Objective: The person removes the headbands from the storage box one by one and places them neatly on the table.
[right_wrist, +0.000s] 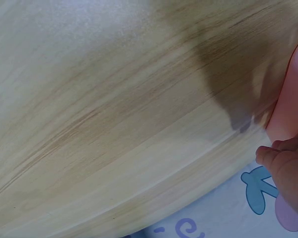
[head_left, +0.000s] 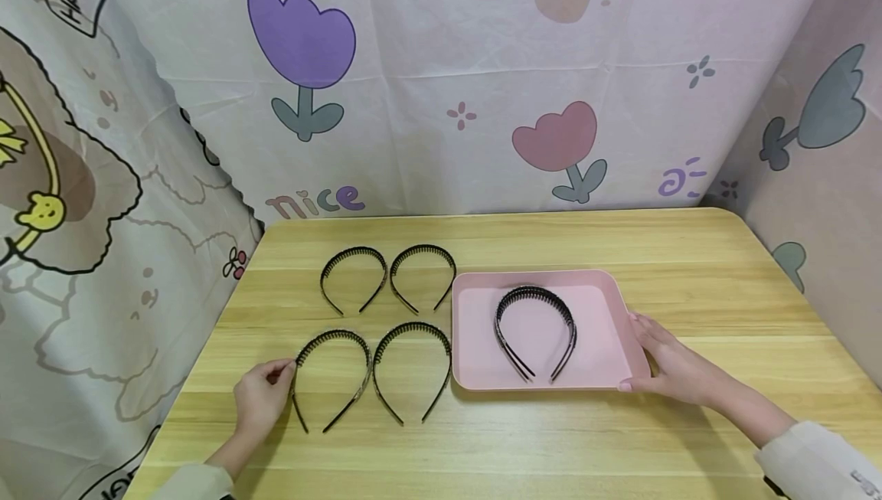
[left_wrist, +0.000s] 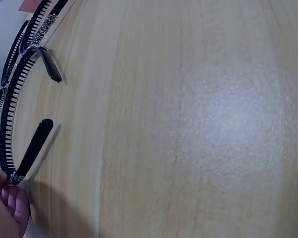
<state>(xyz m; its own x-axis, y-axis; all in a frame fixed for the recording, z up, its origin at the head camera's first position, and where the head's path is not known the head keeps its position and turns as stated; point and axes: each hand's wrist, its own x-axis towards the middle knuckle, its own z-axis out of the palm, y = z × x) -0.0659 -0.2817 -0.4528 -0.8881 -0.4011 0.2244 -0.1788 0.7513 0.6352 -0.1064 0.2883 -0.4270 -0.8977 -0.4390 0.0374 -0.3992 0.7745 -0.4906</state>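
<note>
- The left grip (head_left: 260, 399) pinches the left side of a thin black horseshoe-shaped headband with comb teeth (head_left: 335, 333). I can't tell if the band is lifted a little.
- The right grip (head_left: 678, 366) holds the right end of a shallow pink box-shaped tray, maybe plastic (head_left: 475, 331). Two black toothed headbands (head_left: 534, 291) sit in it, one partly over the other, left of the right grip.
- Just right of the pinched band, touching it, is another black toothed headband (head_left: 413, 325). Farther out from the left grip are a third black band (head_left: 354, 250) and a fourth black band (head_left: 423, 248).
- The pinched band could drag its neighbor along, because they touch and the teeth may catch.
- The thin band could twist or slip, because the left grip has just one side of it.
- The tray could slide left and bump the bands next to it if the right grip pushes.
- A strip of bare wood lies between the left grip and the left edge of the wood-look counter (head_left: 551, 454). More bare wood shows right of the right grip and on the near side of the tray, but there is hardly any gap between the tray and the bands.
</note>
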